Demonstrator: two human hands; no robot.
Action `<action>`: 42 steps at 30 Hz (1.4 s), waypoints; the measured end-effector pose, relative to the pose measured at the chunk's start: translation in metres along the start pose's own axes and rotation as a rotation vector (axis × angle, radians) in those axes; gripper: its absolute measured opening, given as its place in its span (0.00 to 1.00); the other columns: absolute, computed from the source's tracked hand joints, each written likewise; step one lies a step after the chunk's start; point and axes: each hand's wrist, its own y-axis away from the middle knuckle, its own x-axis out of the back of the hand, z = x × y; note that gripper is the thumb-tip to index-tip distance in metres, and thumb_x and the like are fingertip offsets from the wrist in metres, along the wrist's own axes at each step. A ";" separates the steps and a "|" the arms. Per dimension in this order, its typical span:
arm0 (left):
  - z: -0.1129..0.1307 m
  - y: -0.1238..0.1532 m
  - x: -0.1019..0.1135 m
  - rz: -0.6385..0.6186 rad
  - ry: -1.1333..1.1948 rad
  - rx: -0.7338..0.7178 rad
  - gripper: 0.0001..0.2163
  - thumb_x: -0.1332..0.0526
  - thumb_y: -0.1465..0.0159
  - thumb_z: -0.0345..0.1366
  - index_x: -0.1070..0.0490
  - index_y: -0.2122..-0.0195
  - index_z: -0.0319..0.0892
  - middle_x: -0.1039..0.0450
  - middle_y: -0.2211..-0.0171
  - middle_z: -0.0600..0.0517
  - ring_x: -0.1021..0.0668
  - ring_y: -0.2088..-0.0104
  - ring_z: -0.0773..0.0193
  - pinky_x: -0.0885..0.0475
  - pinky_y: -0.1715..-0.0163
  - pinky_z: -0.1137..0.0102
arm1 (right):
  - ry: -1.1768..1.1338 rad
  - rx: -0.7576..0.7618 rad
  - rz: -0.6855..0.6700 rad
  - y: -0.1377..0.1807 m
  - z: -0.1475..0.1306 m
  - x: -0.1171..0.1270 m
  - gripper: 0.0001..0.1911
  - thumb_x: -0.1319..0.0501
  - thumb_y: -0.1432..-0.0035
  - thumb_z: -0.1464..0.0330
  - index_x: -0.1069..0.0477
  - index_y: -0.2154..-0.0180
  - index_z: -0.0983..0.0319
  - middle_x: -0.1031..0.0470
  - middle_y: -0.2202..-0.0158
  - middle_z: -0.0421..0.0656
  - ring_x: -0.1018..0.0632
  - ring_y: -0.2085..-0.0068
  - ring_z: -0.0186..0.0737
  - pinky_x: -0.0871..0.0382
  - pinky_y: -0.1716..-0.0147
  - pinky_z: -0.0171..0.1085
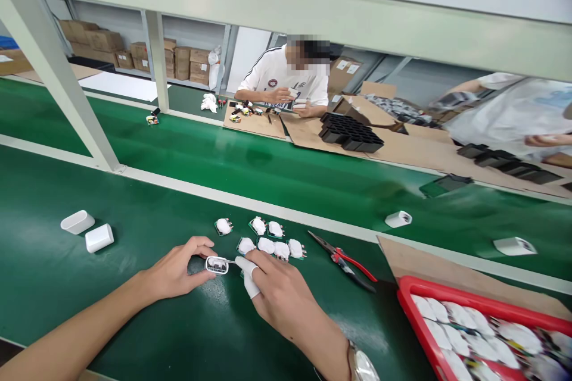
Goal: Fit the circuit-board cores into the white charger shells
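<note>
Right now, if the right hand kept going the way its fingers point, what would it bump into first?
Probably the small white shell pinched in the left hand. The right hand points straight at it and looks almost touching.

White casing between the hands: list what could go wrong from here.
1. The white casing is only pinched in the left hand. With the right hand working a thin metal piece at it, it could slip.
2. The loose boards lie just beyond, so a slip may scatter them.

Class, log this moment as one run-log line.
left hand: holds white casing | right hand: touches casing | pliers: on green belt
</note>
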 end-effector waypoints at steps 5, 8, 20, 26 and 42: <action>-0.001 0.000 -0.001 0.002 0.028 0.001 0.24 0.32 0.32 0.39 0.40 0.38 0.51 0.17 0.47 0.51 0.16 0.47 0.57 0.20 0.55 0.66 | -0.083 -0.019 -0.001 -0.001 0.000 -0.014 0.13 0.45 0.41 0.82 0.28 0.65 0.61 0.22 0.57 0.47 0.24 0.63 0.42 0.28 0.63 0.40; -0.003 0.001 -0.001 0.003 0.016 -0.020 0.23 0.33 0.32 0.39 0.40 0.39 0.51 0.18 0.46 0.51 0.17 0.45 0.57 0.20 0.55 0.66 | -0.052 -0.040 -0.056 -0.005 0.000 -0.017 0.12 0.44 0.41 0.82 0.29 0.68 0.60 0.22 0.59 0.46 0.24 0.65 0.41 0.29 0.66 0.39; -0.004 0.001 0.001 0.003 -0.037 -0.038 0.24 0.33 0.30 0.39 0.41 0.38 0.51 0.18 0.46 0.50 0.18 0.44 0.56 0.22 0.44 0.60 | -0.086 -0.086 -0.013 0.006 -0.002 -0.004 0.12 0.44 0.42 0.81 0.27 0.65 0.60 0.21 0.57 0.47 0.21 0.65 0.41 0.27 0.68 0.38; -0.004 0.003 0.004 0.035 -0.153 -0.286 0.20 0.32 0.30 0.39 0.33 0.39 0.50 0.23 0.43 0.47 0.18 0.45 0.56 0.21 0.45 0.63 | -0.128 -0.341 0.289 0.054 0.050 -0.013 0.16 0.44 0.30 0.70 0.26 0.44 0.59 0.20 0.53 0.48 0.19 0.52 0.47 0.23 0.49 0.46; 0.016 -0.005 -0.004 0.124 -0.177 -0.423 0.07 0.38 0.28 0.27 0.26 0.54 0.48 0.21 0.50 0.46 0.18 0.57 0.60 0.24 0.61 0.68 | 0.151 -0.515 0.235 0.082 0.073 -0.019 0.12 0.45 0.31 0.74 0.24 0.53 0.64 0.24 0.48 0.55 0.23 0.49 0.55 0.28 0.46 0.53</action>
